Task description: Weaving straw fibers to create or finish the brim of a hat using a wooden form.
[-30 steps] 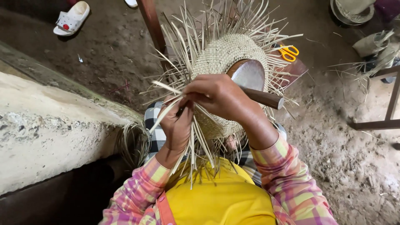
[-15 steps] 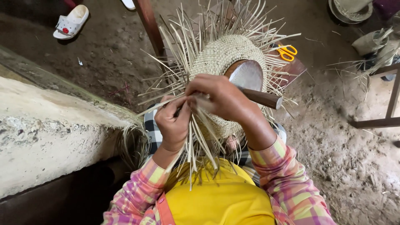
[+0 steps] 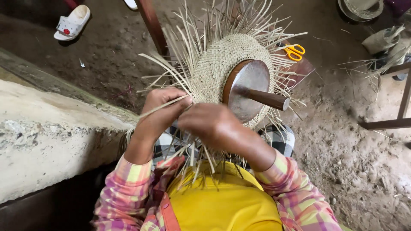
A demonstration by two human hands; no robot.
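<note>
Hands [image 3: 188, 119] pinch straw strips at the woven hat's [image 3: 222, 64] near edge (touching).

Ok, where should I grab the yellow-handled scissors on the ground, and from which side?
Take the scissors by the yellow handle loops, coming from the right. The loops lie in the open on the dirt floor; the blade end seems tucked under the straw ends of the woven hat.
</note>
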